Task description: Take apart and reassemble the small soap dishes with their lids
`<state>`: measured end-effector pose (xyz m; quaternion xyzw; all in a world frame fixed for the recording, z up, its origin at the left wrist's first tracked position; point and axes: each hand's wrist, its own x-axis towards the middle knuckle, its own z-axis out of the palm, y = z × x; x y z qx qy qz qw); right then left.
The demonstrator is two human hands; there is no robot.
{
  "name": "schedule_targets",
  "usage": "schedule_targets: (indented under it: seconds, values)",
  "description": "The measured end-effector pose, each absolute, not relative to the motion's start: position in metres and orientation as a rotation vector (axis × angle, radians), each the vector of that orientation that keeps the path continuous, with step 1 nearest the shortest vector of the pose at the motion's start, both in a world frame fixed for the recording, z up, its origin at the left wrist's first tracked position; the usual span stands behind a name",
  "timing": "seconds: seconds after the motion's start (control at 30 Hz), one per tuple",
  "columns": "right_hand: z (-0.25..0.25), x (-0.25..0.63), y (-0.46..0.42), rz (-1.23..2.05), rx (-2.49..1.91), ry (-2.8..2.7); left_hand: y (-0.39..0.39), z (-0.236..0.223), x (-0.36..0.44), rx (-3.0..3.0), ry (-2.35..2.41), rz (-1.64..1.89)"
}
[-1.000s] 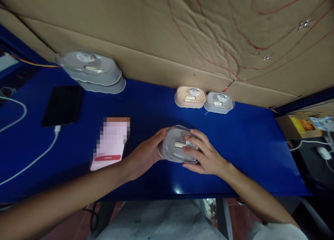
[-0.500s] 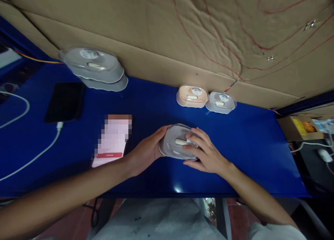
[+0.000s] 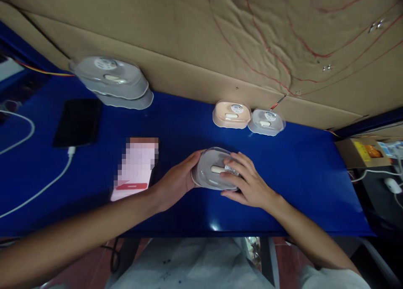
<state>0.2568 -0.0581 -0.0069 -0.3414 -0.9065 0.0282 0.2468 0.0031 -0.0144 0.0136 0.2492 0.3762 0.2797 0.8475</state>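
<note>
Box in both hands, I face a cardboard wall rising behind a blue table. By the wall, to the left, stand stacked grey boxes. My left hand is wrapped around the box's left end; my right hand is curled over its right end, fingers slightly parted on the clear lid. It's over the table's near half, touching or lifted I can't tell. Beyond it sits a peach box. Left lies a lit phone. My right fingers partly cover a label, beside a white tab.
</note>
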Motion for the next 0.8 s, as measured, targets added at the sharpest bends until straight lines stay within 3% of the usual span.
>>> schedule_targets:
  seconds: [0.8]
  values:
    - [-0.0042,0.2577,-0.0591,0.135,-0.897,-2.529,-0.0147,0.0145,0.0018,0.519,0.763,0.588]
